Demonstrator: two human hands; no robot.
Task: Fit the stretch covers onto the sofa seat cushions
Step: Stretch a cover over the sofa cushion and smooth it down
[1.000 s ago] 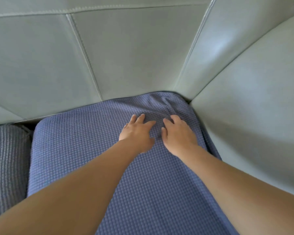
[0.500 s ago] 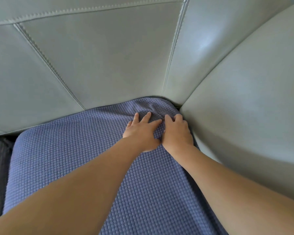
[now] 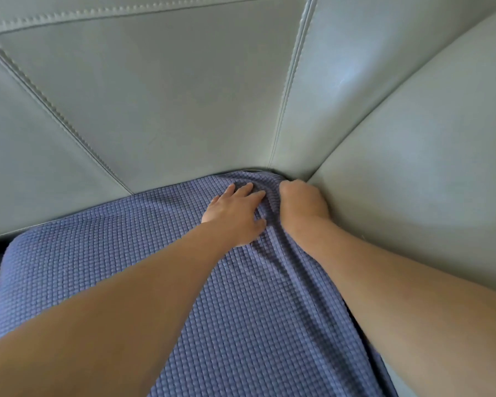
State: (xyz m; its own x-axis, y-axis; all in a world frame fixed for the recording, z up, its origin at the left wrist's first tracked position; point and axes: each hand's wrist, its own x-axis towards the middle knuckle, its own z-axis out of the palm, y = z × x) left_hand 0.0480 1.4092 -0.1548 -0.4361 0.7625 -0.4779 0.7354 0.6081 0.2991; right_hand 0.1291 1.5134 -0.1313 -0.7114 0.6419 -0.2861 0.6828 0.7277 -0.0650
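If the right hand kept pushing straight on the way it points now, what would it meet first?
The right hand points into the back corner, fingers curled down into the blue cover. Going on, it would likely wedge first into the crevice between the backrest and the armrest; depth there is unclear.

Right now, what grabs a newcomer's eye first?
The blue waffle-textured cover stretched over the seat cushion, filling the lower frame. Both hands work its far right corner: the left hand flat on the fabric, the right hand curled against the grey sofa arm, with folds bunched between them.
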